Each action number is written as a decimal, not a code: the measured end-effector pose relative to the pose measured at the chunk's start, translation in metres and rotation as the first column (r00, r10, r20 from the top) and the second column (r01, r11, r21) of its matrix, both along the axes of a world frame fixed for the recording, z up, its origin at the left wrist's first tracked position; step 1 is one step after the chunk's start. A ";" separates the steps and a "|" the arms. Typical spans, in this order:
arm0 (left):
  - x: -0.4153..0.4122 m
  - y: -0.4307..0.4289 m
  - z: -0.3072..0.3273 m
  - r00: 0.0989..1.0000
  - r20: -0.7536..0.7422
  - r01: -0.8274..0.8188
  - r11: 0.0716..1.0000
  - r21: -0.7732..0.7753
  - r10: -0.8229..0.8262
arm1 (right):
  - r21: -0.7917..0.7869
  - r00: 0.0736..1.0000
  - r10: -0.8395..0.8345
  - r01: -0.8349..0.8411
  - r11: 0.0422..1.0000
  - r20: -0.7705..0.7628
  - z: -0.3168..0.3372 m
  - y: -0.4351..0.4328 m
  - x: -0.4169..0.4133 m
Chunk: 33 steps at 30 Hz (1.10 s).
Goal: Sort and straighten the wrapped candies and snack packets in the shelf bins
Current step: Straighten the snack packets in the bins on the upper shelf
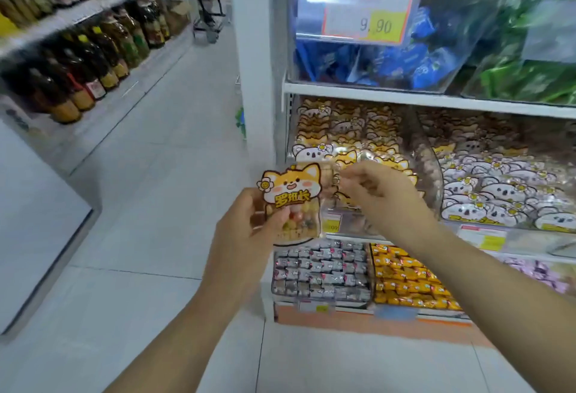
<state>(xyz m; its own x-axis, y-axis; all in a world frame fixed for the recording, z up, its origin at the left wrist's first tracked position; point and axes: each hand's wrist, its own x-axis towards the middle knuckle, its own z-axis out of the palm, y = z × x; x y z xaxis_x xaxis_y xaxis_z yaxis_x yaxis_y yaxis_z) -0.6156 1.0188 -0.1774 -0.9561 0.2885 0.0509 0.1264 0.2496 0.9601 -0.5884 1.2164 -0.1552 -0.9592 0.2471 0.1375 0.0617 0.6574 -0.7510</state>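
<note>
The left grip point(246, 230) is closed round the lower part of 1 fox packet point(291, 202), thumb across its clear front. It holds the packet upright in the air, just in front of the fox bin point(431, 174). The right grip point(380, 199) is at that bin's front edge, fingers curled and thumb near forefinger; the blur stops me telling whether it pinches anything.

Toward the back of the bin the fox packets stand in fairly even rows, but the front ones lie looser. 1 koala packet point(311, 152) sits among them, and a fox face seems to show behind the koala packets point(498, 190) next door. So I'd judge this shelf about midway, with strays to swap and the front rows to square up.

On the shelf below, the grey candies point(318, 271) and orange candies point(408, 280) lie in tidy rows and look to need little. The blue packets point(405, 59) up top lie jumbled, probably not yet tackled.
</note>
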 end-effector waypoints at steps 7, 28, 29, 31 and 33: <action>-0.010 -0.027 -0.006 0.999 0.037 -0.005 1.000 -0.012 0.005 | 0.212 0.981 -0.169 0.147 0.966 0.091 -0.002 -0.011 -0.047; -0.022 0.005 -0.026 0.990 0.055 -0.127 0.992 0.002 0.127 | -0.267 0.946 -0.316 0.287 0.920 -0.072 -0.016 0.020 -0.112; -0.021 0.008 -0.026 0.989 0.049 -0.140 0.990 0.011 0.140 | -0.251 0.938 -0.317 0.276 0.928 -0.142 -0.010 0.021 -0.109; -0.019 0.013 -0.024 0.987 0.045 -0.157 0.987 0.030 0.156 | -0.222 0.917 -0.303 0.249 0.943 -0.260 0.000 0.022 -0.095; -0.017 0.017 -0.019 0.987 0.037 -0.159 0.987 0.033 0.158 | -0.171 0.898 -0.281 0.234 0.957 -0.339 0.002 0.025 -0.074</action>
<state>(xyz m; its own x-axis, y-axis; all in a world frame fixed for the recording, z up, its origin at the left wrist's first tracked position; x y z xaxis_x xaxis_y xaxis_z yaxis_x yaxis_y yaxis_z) -0.6326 1.0359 -0.1968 -0.9910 0.1318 0.0249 0.0550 0.2296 0.9717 -0.6627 1.2414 -0.1532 -0.7523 0.5159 0.4098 -0.0702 0.5557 -0.8284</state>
